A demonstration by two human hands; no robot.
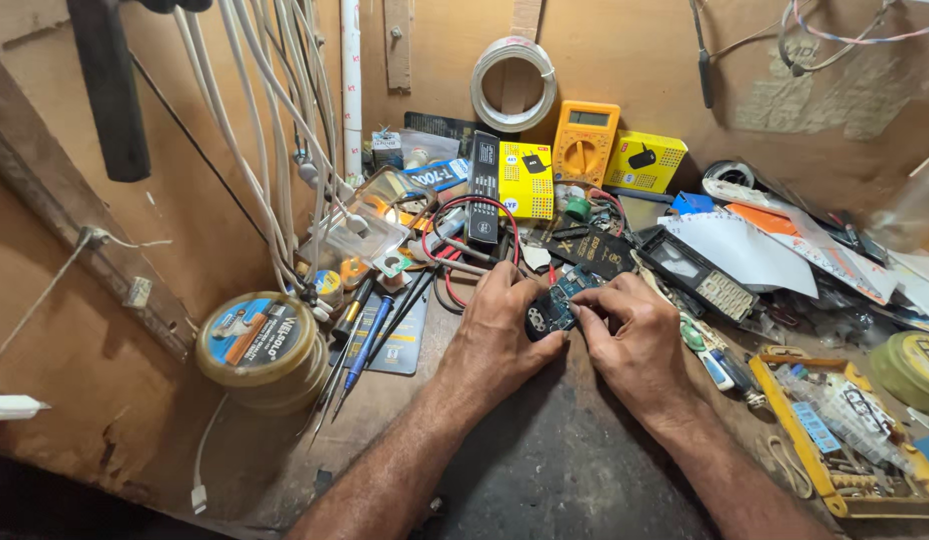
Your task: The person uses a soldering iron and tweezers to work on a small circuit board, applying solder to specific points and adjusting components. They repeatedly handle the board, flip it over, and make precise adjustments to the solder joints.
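My left hand [500, 325] and my right hand [635, 335] meet over the middle of a cluttered wooden workbench [545, 470]. Between them they hold a small blue circuit board [560, 303] with a round black part at its near left corner. My left thumb and fingers grip the board's left side. The fingertips of my right hand pinch its right edge. Red and black wires [475, 205] loop just behind the board.
A round tin [267, 345] stands at the left, with screwdrivers and pens [370, 345] beside it. A yellow multimeter [585, 140] and yellow boxes [645, 160] lean on the back wall. White cables [275, 130] hang at left. A yellow parts tray [835, 440] sits right.
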